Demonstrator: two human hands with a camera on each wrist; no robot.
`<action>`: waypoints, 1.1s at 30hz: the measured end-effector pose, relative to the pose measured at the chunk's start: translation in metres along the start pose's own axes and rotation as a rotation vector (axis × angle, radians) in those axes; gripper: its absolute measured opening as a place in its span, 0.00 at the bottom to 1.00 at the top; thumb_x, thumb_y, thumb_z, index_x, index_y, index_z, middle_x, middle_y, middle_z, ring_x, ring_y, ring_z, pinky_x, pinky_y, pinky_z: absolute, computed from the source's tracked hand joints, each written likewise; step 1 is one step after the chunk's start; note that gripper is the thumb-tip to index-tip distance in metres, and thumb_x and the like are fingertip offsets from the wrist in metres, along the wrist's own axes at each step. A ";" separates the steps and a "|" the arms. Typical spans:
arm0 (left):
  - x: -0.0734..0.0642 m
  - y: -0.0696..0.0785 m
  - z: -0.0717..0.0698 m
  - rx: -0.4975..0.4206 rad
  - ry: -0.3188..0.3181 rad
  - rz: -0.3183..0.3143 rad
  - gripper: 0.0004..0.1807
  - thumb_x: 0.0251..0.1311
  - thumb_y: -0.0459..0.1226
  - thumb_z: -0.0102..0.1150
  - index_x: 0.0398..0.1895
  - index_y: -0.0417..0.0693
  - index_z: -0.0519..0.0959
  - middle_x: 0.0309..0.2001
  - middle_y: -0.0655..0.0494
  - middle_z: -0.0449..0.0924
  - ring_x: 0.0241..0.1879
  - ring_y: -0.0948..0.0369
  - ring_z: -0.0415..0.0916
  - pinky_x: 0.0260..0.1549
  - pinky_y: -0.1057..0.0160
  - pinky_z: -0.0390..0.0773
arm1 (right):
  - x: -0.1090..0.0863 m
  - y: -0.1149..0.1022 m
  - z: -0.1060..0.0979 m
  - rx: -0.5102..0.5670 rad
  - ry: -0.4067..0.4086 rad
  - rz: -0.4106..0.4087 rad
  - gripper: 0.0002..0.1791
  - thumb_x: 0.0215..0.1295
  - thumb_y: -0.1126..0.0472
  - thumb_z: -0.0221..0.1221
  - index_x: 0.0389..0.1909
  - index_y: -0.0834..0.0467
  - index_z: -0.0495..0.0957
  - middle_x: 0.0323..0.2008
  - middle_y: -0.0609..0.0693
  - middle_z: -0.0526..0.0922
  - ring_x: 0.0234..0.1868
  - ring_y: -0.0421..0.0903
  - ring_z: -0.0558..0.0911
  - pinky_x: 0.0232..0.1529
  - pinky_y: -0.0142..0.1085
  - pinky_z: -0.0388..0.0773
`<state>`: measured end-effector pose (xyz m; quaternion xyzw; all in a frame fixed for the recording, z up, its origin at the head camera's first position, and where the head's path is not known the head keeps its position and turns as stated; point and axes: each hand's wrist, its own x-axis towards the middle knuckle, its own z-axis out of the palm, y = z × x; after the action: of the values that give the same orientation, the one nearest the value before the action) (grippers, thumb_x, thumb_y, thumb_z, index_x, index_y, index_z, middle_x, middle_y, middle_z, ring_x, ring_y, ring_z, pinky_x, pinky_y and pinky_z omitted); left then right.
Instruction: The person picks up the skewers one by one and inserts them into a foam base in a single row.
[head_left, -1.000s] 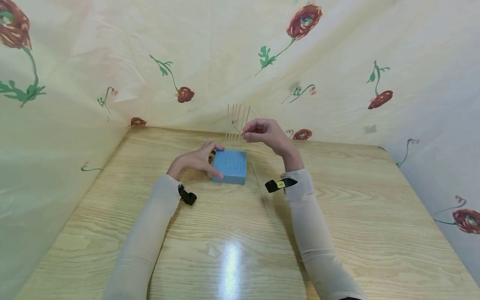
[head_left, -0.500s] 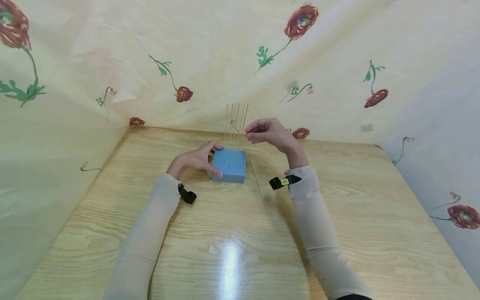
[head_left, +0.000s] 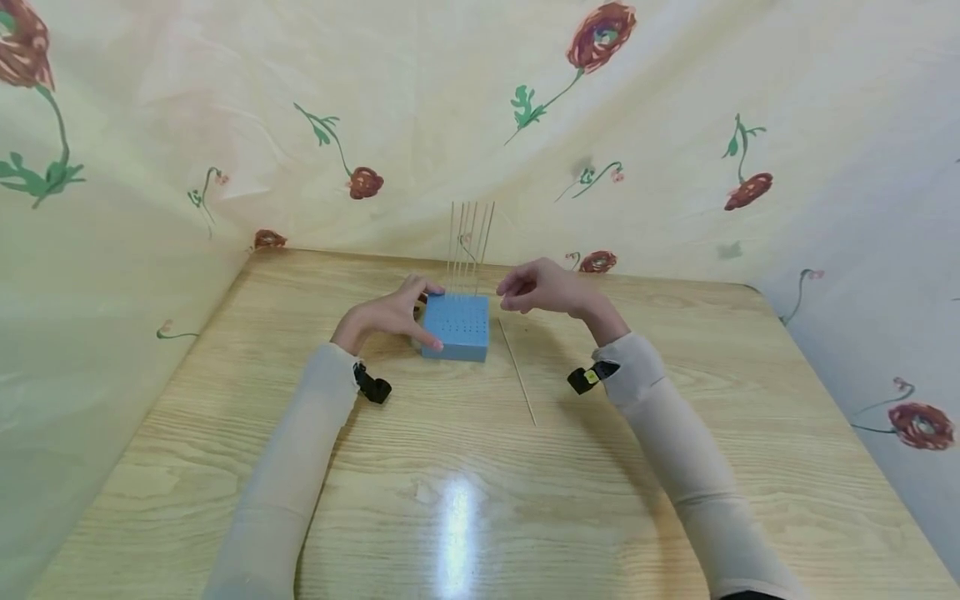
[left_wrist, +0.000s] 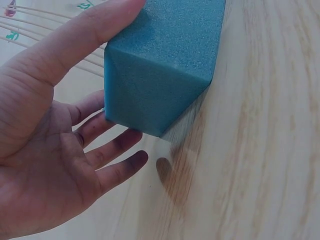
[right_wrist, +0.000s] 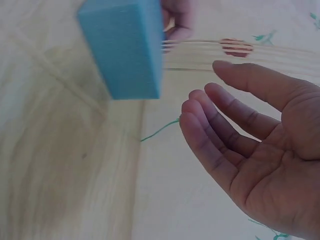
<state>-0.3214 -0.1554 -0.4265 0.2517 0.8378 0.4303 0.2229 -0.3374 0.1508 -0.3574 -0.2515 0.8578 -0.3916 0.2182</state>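
A blue foam block with rows of small holes sits on the table. Thin wooden skewers, several of them, stand in its far row; the rightmost leans a little to the right. My left hand holds the block from the left, thumb at the front edge and fingers at the back corner. In the left wrist view the thumb lies along the foam block. Just right of the block, my right hand hovers with loosely bent fingers, nothing between them. One loose skewer lies on the table right of the block.
The wood-grain table ends at a flower-printed sheet behind the block. That same covering rises along the left and right sides. Black camera mounts are strapped to both wrists.
My right hand has come away from the rightmost standing skewer, moving right and down with its fingers loosened. The left hand keeps its hold on the block.
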 end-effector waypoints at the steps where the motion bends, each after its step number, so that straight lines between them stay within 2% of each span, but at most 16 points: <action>1: 0.000 0.000 0.000 -0.002 0.000 0.000 0.50 0.52 0.41 0.78 0.74 0.45 0.56 0.74 0.44 0.47 0.75 0.47 0.46 0.75 0.40 0.51 | -0.002 0.002 0.001 -0.019 -0.016 -0.004 0.15 0.70 0.63 0.63 0.53 0.66 0.81 0.43 0.58 0.86 0.44 0.58 0.85 0.50 0.55 0.81; 4: 0.000 0.002 0.000 -0.004 0.002 0.001 0.50 0.52 0.40 0.78 0.73 0.44 0.56 0.74 0.44 0.47 0.75 0.47 0.46 0.75 0.41 0.51 | -0.007 0.010 0.007 -0.073 -0.055 -0.027 0.16 0.68 0.63 0.64 0.52 0.69 0.80 0.39 0.57 0.86 0.41 0.59 0.84 0.46 0.51 0.82; 7: 0.000 0.002 0.000 -0.002 0.003 0.002 0.50 0.52 0.41 0.78 0.74 0.44 0.56 0.74 0.44 0.47 0.75 0.47 0.46 0.75 0.41 0.51 | -0.011 0.017 0.013 -0.116 -0.084 -0.047 0.17 0.66 0.64 0.67 0.51 0.70 0.81 0.36 0.56 0.85 0.36 0.49 0.83 0.40 0.40 0.82; 10: 0.000 0.002 0.000 0.001 0.004 0.001 0.51 0.52 0.40 0.78 0.74 0.44 0.56 0.74 0.44 0.47 0.74 0.47 0.47 0.75 0.41 0.52 | -0.015 0.024 0.019 -0.152 -0.105 -0.035 0.17 0.62 0.63 0.70 0.49 0.68 0.82 0.34 0.54 0.85 0.35 0.44 0.81 0.38 0.32 0.78; 22: -0.001 0.002 -0.001 -0.002 0.004 0.000 0.51 0.52 0.39 0.78 0.74 0.44 0.56 0.74 0.43 0.47 0.74 0.46 0.49 0.74 0.41 0.53 | -0.025 0.037 0.033 -0.231 -0.107 -0.023 0.24 0.56 0.59 0.76 0.49 0.67 0.82 0.34 0.54 0.83 0.33 0.44 0.77 0.37 0.34 0.75; 28: 0.000 0.002 -0.001 -0.001 0.003 0.003 0.51 0.52 0.40 0.78 0.75 0.44 0.56 0.74 0.43 0.47 0.74 0.46 0.48 0.74 0.41 0.53 | -0.024 0.043 0.039 -0.264 -0.084 -0.011 0.24 0.56 0.58 0.76 0.50 0.66 0.81 0.33 0.55 0.81 0.30 0.43 0.73 0.35 0.35 0.71; 33: 0.000 0.002 -0.001 0.002 0.002 0.000 0.52 0.52 0.40 0.79 0.75 0.44 0.56 0.75 0.43 0.47 0.74 0.46 0.48 0.74 0.41 0.53 | -0.023 0.046 0.041 -0.286 -0.060 0.003 0.22 0.55 0.60 0.75 0.48 0.65 0.82 0.32 0.54 0.81 0.30 0.43 0.73 0.36 0.34 0.72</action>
<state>-0.3218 -0.1550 -0.4245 0.2517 0.8385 0.4296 0.2215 -0.3084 0.1673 -0.4133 -0.2904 0.8983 -0.2575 0.2060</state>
